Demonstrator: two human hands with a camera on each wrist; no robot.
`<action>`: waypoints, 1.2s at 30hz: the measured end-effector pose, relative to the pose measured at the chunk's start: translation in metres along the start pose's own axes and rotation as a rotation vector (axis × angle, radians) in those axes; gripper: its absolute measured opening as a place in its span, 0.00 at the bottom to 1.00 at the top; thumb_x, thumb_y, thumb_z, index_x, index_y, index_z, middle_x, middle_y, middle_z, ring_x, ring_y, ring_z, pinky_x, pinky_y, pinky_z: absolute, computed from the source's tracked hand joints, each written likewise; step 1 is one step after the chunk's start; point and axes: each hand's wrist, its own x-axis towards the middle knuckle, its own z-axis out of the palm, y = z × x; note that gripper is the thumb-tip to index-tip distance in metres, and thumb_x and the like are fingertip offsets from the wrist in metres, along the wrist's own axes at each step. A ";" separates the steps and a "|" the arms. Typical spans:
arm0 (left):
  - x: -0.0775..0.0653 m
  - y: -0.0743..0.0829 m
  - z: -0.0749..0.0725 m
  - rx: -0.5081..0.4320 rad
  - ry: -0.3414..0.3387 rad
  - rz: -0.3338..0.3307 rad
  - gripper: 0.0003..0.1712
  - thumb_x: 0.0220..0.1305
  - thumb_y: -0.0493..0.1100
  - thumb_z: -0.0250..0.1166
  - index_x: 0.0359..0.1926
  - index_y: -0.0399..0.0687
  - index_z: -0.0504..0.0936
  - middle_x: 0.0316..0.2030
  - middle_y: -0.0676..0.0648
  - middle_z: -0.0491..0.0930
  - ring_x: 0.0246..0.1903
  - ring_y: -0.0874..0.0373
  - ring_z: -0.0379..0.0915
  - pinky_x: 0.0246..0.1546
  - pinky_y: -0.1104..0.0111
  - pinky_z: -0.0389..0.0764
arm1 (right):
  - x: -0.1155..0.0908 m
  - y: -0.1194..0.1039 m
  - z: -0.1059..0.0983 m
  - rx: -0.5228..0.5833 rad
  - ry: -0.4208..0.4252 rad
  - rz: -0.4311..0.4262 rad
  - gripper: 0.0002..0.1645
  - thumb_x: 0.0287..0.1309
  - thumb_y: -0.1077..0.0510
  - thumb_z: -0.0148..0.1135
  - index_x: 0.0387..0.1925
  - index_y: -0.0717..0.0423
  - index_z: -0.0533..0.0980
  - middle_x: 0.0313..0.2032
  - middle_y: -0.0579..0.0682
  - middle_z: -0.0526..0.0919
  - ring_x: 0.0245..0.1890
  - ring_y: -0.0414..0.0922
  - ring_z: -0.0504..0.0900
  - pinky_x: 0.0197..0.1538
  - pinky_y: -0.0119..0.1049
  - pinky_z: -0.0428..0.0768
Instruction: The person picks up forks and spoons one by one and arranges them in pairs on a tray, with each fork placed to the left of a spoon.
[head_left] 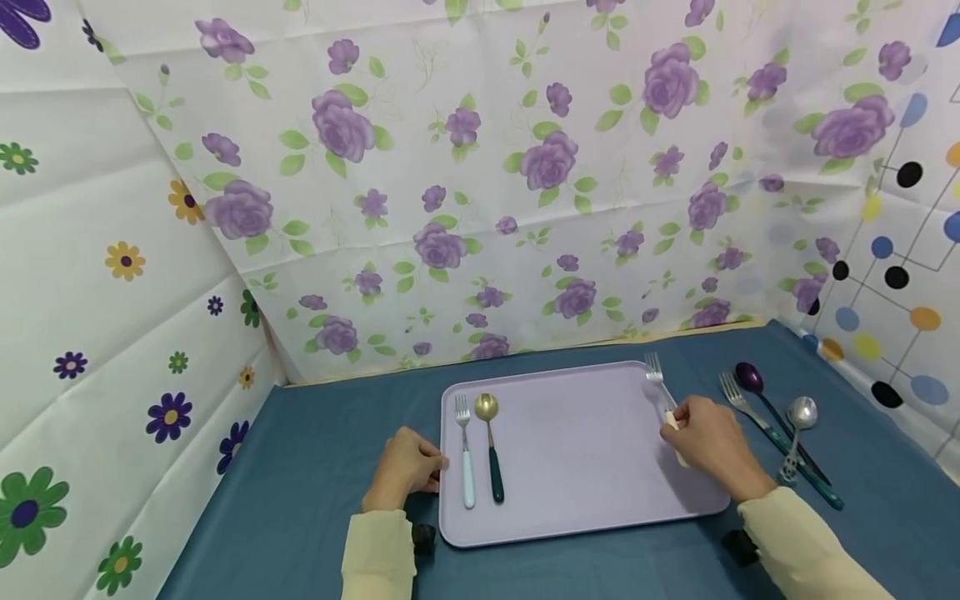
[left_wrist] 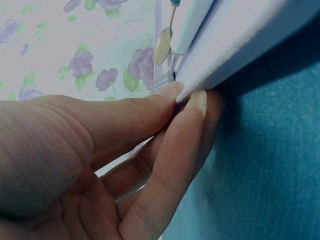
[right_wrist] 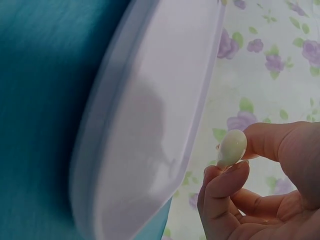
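A pale lilac tray (head_left: 577, 450) lies on the blue cloth. My left hand (head_left: 407, 467) pinches its left rim; in the left wrist view the thumb (left_wrist: 135, 112) sits on top of the edge with fingers below. My right hand (head_left: 705, 433) pinches the cream handle of a fork (head_left: 658, 375) over the tray's right side, tines pointing away. The rounded handle end (right_wrist: 233, 147) shows between thumb and fingers in the right wrist view. At the tray's left lie a fork with a pale blue handle (head_left: 468, 479) and a gold spoon with a dark green handle (head_left: 496, 475).
Right of the tray, a green-handled fork (head_left: 765, 429), a dark purple spoon (head_left: 750, 377) and a silver spoon (head_left: 802, 412) lie crossed on the cloth (head_left: 330, 442). Floral sheets (head_left: 510, 208) hang behind and at the left, and a dotted one (head_left: 900, 275) borders the right.
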 end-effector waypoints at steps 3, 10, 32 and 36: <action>0.000 -0.001 0.001 -0.004 -0.004 0.002 0.04 0.56 0.33 0.69 0.27 0.38 0.88 0.20 0.45 0.81 0.16 0.57 0.77 0.19 0.66 0.84 | 0.001 -0.005 0.002 0.005 -0.003 -0.014 0.15 0.50 0.60 0.64 0.34 0.71 0.76 0.28 0.59 0.79 0.23 0.46 0.75 0.23 0.40 0.79; -0.003 -0.003 -0.002 -0.006 -0.010 0.024 0.04 0.56 0.33 0.68 0.27 0.38 0.87 0.20 0.45 0.81 0.15 0.58 0.77 0.18 0.66 0.83 | 0.002 -0.018 0.014 0.037 -0.033 0.000 0.13 0.51 0.60 0.65 0.33 0.69 0.75 0.27 0.57 0.79 0.22 0.45 0.75 0.23 0.38 0.79; -0.001 0.000 0.000 -0.019 -0.014 0.012 0.03 0.56 0.33 0.69 0.28 0.36 0.87 0.20 0.44 0.81 0.15 0.58 0.77 0.18 0.66 0.83 | 0.005 -0.043 0.030 0.048 -0.060 -0.015 0.12 0.50 0.60 0.66 0.32 0.67 0.76 0.25 0.54 0.78 0.20 0.43 0.74 0.20 0.34 0.77; -0.001 0.000 0.000 -0.015 -0.010 0.008 0.03 0.56 0.33 0.69 0.28 0.37 0.87 0.19 0.45 0.81 0.15 0.58 0.77 0.18 0.67 0.83 | 0.006 -0.047 0.035 0.037 -0.048 -0.036 0.12 0.49 0.60 0.66 0.31 0.66 0.76 0.23 0.53 0.78 0.19 0.42 0.74 0.20 0.34 0.76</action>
